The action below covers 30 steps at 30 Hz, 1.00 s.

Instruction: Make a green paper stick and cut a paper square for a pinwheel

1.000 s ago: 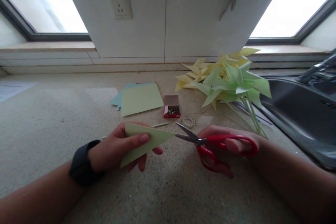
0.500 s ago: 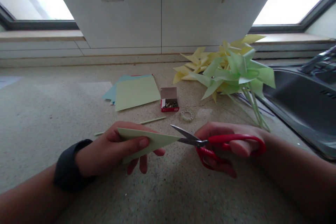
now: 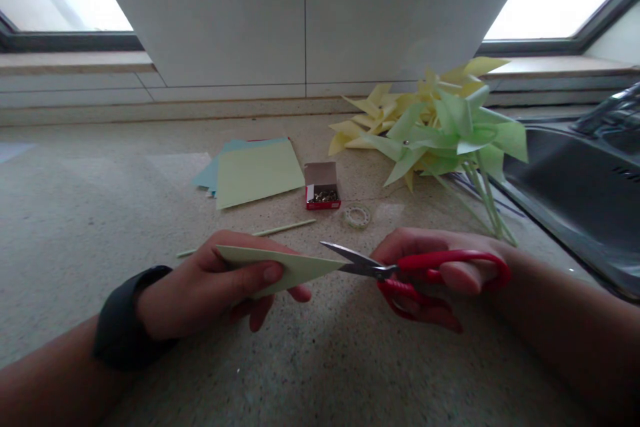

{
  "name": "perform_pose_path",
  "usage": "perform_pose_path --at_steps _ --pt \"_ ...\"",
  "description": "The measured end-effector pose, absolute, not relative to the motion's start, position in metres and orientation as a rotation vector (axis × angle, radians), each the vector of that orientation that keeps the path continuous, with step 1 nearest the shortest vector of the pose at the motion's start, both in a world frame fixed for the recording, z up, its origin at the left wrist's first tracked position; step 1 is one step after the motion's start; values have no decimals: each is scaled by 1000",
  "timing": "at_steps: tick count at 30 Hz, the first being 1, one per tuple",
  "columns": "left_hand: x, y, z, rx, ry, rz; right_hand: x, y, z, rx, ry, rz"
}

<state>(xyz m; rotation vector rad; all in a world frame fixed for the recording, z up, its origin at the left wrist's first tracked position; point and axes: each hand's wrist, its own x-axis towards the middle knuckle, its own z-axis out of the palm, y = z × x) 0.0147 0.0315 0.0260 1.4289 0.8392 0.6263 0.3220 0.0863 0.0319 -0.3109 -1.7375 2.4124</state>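
Surface: speckled stone countertop (image 3: 75, 213) below a white wall panel, with bright windows at both upper corners.
Left hand: the left hand (image 3: 210, 290) pinches a folded pale green paper triangle (image 3: 277, 265), thumb on top and fingers curled beneath; a dark wristband (image 3: 125, 317) sits on that wrist.
Paper triangle: held just above the countertop, its sharp tip pointing toward the scissors.
Right hand: the right hand (image 3: 440, 277) grips red-handled scissors (image 3: 400, 270), thumb through the upper loop and fingers through the lower one.
Scissors: blades parted slightly, with the paper triangle's tip lying between them at the blade tips.
Beyond the scissors: a small roll of clear tape (image 3: 357, 216) lies on the countertop; just left of the tape stands an open red box of brass fasteners (image 3: 322, 188).
Left of the box: a stack of coloured paper sheets (image 3: 255, 170), light green on top and blue beneath.
Between the sheets and the left hand: a thin pale stick (image 3: 280, 229) lies flat.
Right of the box: a heap of yellow and green paper pinwheels (image 3: 440, 133), their stems trailing toward the right hand.
Far right: a dark metal sink (image 3: 580, 200) edges the countertop beside the pinwheels.
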Motion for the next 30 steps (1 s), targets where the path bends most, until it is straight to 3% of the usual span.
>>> perform_pose_path --at_steps 11,30 --pt "15 32 28 1430 844 612 327 88 30 -391 -1732 2443" --pt "12 31 24 1389 746 640 323 100 25 -69 -1747 2493"
